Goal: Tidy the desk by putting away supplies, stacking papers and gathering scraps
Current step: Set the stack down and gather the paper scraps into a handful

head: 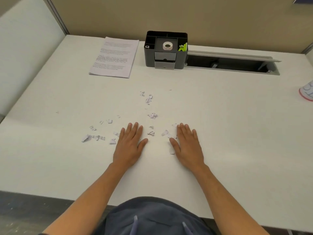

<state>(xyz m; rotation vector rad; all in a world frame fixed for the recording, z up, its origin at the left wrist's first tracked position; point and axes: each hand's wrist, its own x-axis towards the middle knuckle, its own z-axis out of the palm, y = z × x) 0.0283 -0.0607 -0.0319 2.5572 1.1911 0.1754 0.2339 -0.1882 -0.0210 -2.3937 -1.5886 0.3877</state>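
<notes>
Several torn paper scraps (152,115) lie scattered across the middle of the white desk (237,133). My left hand (129,144) rests flat, palm down, with scraps just to its left. My right hand (188,144) also lies flat, fingers together, with scraps touching its fingertips and thumb side. Neither hand holds anything. A stack of printed papers (115,56) sits at the back left. Beside it stands a black desk organizer (182,60) holding a roll of tape (167,45) and green clips (183,47).
An open cable tray (232,64) is cut into the desk at the back right. A white cup with a red rim (307,92) stands at the right edge. Partition walls close the back and left sides. The desk's front edge runs near my body.
</notes>
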